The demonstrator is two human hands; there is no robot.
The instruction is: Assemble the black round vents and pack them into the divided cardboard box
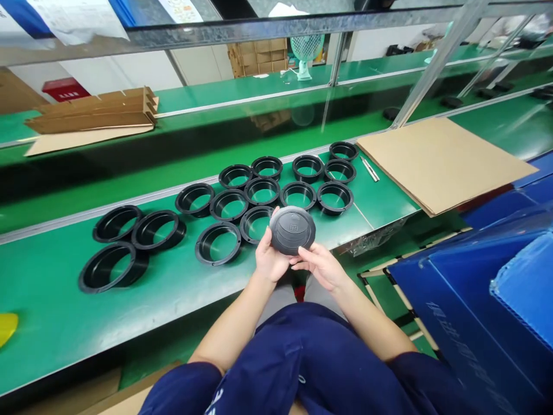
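Observation:
A round black cap [292,230] with a raised oval pattern is held over the table's front edge, in front of my body. My left hand [272,256] grips its left side, thumb along the rim and the other fingers partly hidden beneath. At the lower right rim, my right hand [319,264] pinches the same cap with thumb and fingers. Several black rings [218,244] lie spread over the green table [173,300] beyond and to the left of my hands. The cap hides part of the nearest rings.
Cardboard sheets [444,161] lie at the right, with a pen-like tool [370,169] beside them. Blue boxes [466,311] stand at the lower right. A metal rail [242,33] crosses above the table. A yellow object [7,328] sits at the left edge.

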